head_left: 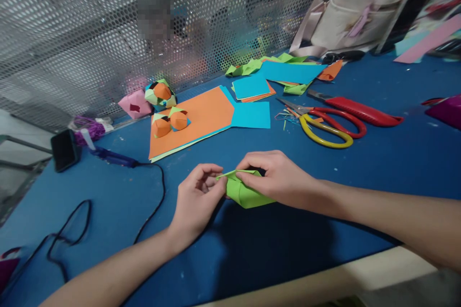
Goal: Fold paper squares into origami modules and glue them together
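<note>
A folded piece of bright green paper (248,194) is held just above the blue table, near its front edge. My left hand (201,199) pinches the paper's left corner between thumb and fingers. From the right, my right hand (279,177) grips its upper edge, thumb on the near face and fingers behind. Beyond my hands lies a stack of orange paper (201,112) with two small orange folded pieces (169,122) on it. A blue paper strip (252,115) extends from the stack's right side.
Scissors (326,129) and a red-handled cutter (367,111) lie right of centre. Behind them are blue sheets (252,86). A glue gun (115,157) with a black cable and a phone (64,150) are on the left. A perforated metal panel (108,33) borders the back.
</note>
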Motion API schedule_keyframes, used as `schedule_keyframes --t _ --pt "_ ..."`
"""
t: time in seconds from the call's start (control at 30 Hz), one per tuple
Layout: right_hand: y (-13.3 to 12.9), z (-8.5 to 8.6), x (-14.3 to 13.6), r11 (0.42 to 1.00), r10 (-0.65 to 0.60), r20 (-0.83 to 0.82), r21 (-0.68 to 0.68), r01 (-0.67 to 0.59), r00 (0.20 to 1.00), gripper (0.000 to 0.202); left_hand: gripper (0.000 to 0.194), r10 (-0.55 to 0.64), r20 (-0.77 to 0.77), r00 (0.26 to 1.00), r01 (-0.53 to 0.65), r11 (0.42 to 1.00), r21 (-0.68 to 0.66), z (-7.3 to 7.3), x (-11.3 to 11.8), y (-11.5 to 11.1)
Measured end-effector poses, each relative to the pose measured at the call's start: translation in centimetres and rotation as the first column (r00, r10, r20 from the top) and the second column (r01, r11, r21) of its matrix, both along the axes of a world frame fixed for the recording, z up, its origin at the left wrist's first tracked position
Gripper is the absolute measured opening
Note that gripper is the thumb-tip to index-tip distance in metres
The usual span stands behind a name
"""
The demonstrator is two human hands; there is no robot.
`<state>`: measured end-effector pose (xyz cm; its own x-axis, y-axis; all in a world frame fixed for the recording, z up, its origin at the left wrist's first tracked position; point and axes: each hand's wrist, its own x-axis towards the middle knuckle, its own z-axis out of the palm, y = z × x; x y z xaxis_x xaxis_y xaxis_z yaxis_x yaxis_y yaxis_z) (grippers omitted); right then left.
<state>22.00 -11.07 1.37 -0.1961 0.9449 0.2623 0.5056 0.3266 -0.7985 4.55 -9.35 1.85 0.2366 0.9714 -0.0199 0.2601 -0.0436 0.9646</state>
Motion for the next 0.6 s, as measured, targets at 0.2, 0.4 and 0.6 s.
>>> schedule_keyframes --t 0.2,0.4,0.6 --pt "0.11 -0.13 0.16 0.999 -0.022 0.000 0.046 0.022 1.000 0.014 0.023 -0.011 0.031 0.999 0.014 0.996 -0.088 0.28 -0.09 -0.08" --pt "0.18 -0.02 0.28 0.997 -0.041 0.002 0.066 0.040 0.999 0.014 0.017 -0.075 0.030 0.997 0.077 0.995 -0.061 0.22 -0.27 -0.03" --pt "0.25 -0.30 0.30 0.992 -0.037 0.024 0.125 0.034 0.999 0.015 0.016 -0.066 0.001 0.998 0.065 0.995 -0.073 0.06 -0.33 0.05"
